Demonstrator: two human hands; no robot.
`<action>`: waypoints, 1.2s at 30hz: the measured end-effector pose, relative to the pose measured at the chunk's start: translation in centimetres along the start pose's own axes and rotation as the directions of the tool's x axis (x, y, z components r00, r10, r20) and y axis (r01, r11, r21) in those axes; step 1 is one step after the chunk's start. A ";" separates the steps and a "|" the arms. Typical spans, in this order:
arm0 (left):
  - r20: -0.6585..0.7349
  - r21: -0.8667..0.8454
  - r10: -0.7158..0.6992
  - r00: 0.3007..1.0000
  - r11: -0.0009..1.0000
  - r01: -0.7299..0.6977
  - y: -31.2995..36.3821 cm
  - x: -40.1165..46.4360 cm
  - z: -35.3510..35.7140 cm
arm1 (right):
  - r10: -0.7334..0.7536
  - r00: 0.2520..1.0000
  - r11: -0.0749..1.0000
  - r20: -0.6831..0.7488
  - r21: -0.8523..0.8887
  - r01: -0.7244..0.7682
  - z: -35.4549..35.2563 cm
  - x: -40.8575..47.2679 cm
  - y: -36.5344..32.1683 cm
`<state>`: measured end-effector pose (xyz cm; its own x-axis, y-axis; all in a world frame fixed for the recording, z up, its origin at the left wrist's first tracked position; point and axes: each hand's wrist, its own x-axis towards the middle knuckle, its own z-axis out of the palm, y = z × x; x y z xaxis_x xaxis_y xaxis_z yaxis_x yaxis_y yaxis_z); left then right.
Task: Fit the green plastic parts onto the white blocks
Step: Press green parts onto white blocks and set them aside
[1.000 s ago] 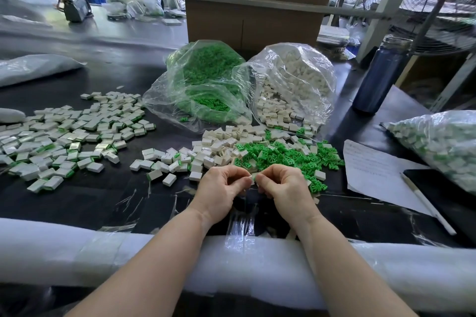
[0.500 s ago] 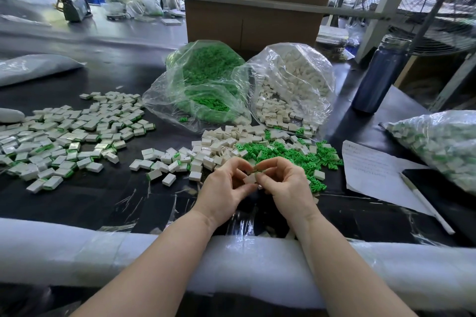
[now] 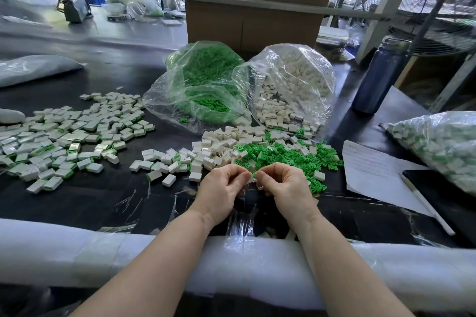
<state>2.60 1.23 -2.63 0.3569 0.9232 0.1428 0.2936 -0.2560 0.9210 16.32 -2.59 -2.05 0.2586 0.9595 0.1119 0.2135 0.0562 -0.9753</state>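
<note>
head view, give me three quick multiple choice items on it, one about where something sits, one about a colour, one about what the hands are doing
1. Where does the bag of green parts lie relative to the bag of white blocks?
A. to its left
B. to its right
C. on top of it

2. What colour is the bottle?
A. red
B. dark blue
C. yellow

3. What are the hands doing?
A. resting flat on the table
B. lifting a bag
C. pinching a small piece between them

Answers: 1 A, the green bag lies left of the white one. 2 B, its body is dark blue. 3 C, left hand and right hand meet, fingers curled on a small piece.
</note>
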 end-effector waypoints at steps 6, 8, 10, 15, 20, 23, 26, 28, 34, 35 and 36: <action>-0.016 0.053 -0.005 1.000 0.999 0.006 -0.1 0.0 0.1 | 0.017 0.999 0.997 0.044 -0.078 -0.014 0.0 -0.1 0.0; -0.016 0.052 -0.005 1.000 0.999 0.006 -0.1 0.1 0.1 | 0.021 0.998 0.996 0.057 -0.085 -0.016 -0.1 -0.2 -0.1; -0.019 0.057 0.002 1.000 0.998 -0.001 -0.2 0.0 0.1 | 0.027 0.998 0.994 0.061 -0.103 -0.020 -0.1 -0.1 -0.1; -0.028 0.114 0.059 0.998 0.992 -0.055 -0.2 -0.1 0.3 | 0.032 0.998 0.991 0.048 -0.135 -0.025 -0.1 -0.1 0.0; -0.002 0.160 0.108 0.994 0.981 -0.106 -0.1 -0.2 0.1 | 0.028 0.994 0.993 0.106 -0.117 -0.015 -0.3 -0.2 -0.3; 0.008 0.221 0.150 0.989 0.964 -0.148 0.1 -0.3 0.2 | 0.025 0.993 0.995 0.112 -0.098 -0.014 -0.2 -0.3 -0.3; -0.017 0.164 0.121 0.993 0.980 -0.116 0.2 -0.2 0.2 | 0.020 0.997 0.999 0.074 -0.037 -0.018 -0.1 -0.3 -0.2; -0.033 0.081 0.086 0.996 0.993 -0.083 0.3 -0.3 0.1 | 0.008 0.999 1.000 0.050 0.013 -0.008 0.0 -0.2 -0.2; -0.022 -0.031 -0.014 1.000 0.999 0.014 0.5 -0.2 0.2 | -0.015 1.000 0.997 -0.004 0.069 0.015 -0.2 -0.2 -0.2; -0.012 -0.045 -0.023 1.000 0.999 0.022 0.5 -0.3 0.2 | -0.016 1.000 0.997 -0.002 0.075 0.017 -0.2 -0.2 -0.2; -0.005 -0.050 -0.024 1.000 0.998 0.023 0.5 -0.3 0.1 | -0.019 1.000 0.997 0.004 0.078 0.019 -0.2 -0.2 -0.2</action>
<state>2.77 0.80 -2.27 0.3450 0.9305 0.1230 0.2574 -0.2198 0.9410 16.40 -2.86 -1.80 0.2508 0.9593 0.1301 0.1447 0.0957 -0.9848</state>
